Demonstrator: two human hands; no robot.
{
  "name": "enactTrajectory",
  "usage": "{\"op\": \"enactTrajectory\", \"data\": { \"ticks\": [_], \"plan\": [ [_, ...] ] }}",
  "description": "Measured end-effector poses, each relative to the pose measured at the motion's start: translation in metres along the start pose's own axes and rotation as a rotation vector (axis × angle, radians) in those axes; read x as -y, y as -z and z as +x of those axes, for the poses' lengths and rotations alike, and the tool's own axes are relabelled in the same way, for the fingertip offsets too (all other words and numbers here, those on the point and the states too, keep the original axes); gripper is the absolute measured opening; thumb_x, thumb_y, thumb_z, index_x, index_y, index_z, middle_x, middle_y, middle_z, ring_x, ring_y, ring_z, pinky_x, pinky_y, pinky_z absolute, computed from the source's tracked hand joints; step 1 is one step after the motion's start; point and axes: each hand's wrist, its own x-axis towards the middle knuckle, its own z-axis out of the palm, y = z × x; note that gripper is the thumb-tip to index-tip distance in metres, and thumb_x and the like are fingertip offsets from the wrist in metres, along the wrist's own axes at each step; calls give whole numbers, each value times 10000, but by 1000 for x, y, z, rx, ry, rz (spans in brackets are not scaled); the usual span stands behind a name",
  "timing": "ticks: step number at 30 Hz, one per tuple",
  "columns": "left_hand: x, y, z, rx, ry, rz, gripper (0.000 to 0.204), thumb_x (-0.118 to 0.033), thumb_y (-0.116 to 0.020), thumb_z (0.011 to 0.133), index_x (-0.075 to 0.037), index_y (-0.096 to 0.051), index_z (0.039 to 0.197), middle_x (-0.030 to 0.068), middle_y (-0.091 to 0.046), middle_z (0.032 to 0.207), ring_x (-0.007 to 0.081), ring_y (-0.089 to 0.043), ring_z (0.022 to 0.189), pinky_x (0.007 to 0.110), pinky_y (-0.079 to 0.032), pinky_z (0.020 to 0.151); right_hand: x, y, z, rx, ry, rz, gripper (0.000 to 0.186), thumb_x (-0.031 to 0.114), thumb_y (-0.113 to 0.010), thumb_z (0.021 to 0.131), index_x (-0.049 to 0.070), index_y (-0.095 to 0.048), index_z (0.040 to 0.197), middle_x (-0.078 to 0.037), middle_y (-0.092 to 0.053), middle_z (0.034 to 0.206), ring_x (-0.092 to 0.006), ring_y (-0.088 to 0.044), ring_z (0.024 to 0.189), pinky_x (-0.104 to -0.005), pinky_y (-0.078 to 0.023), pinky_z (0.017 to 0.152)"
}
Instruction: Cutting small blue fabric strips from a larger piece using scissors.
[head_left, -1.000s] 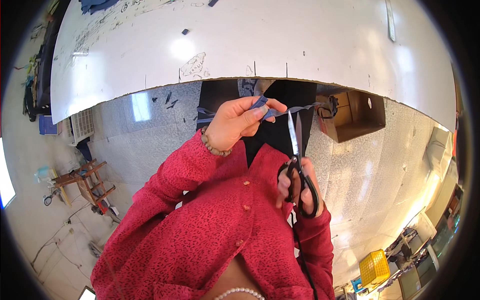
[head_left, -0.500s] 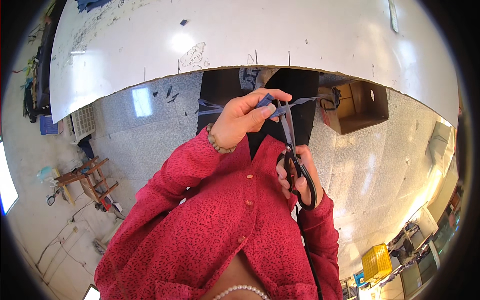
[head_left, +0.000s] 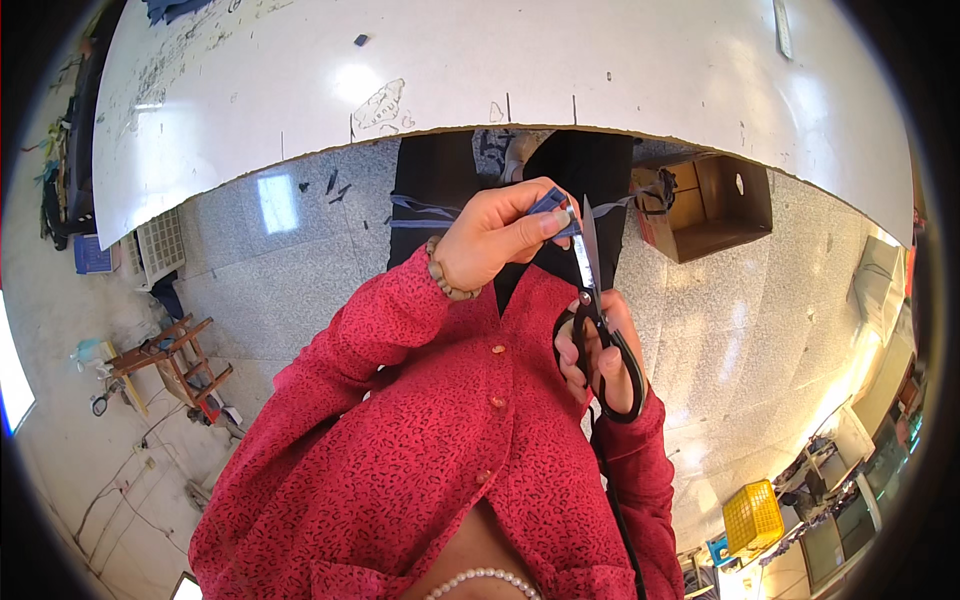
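My left hand [head_left: 490, 237] pinches a small folded piece of blue fabric [head_left: 548, 202] between thumb and fingers, above my lap. My right hand [head_left: 620, 325] has its fingers through the black handles of a pair of scissors [head_left: 586, 299]. The scissor blades point away from me and stand a little apart, their tips right beside the fabric and my left fingertips. Whether a blade touches the cloth I cannot tell. A thin blue-grey strip [head_left: 425, 212] lies across my dark trousers [head_left: 432, 172], and more of it shows to the right of the blades.
Beyond my knees stands a white table [head_left: 640, 60] with a small dark scrap [head_left: 361, 40] on it. An open cardboard box [head_left: 720, 235] sits on the floor at right. Dark scraps [head_left: 332, 181] lie on the floor at left, a wooden stool [head_left: 175, 350] farther left, a yellow crate [head_left: 753, 518] lower right.
The scissor blades have parted slightly, and their tips have shifted a little to the right. My left hand has turned the blue fabric and moved it slightly rightward, still pinching it.
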Motion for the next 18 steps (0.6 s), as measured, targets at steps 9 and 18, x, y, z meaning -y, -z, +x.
{"op": "enactTrajectory", "data": {
  "ticks": [9,18],
  "plan": [
    [-3,-1,-1,-23,-25,61,160,-163,-543,962,-41,-583,1059,-8,-580,815,-5,-330,584,157,-269,499,-2,-1,-2,-5,-9,49,692,568,-646,820,42,-347,1158,-49,-466,716,-75,-413,446,-203,-324,348],
    [2,4,-3,-71,-9,1,170,-177,-520,973,-36,-574,1053,15,-598,839,2,-318,539,170,-253,482,97,36,44,-416,492,-1148,455,216,-720,812,59,-455,1148,-74,-598,824,-150,-603,724,-265,-479,608]
  ]
}}
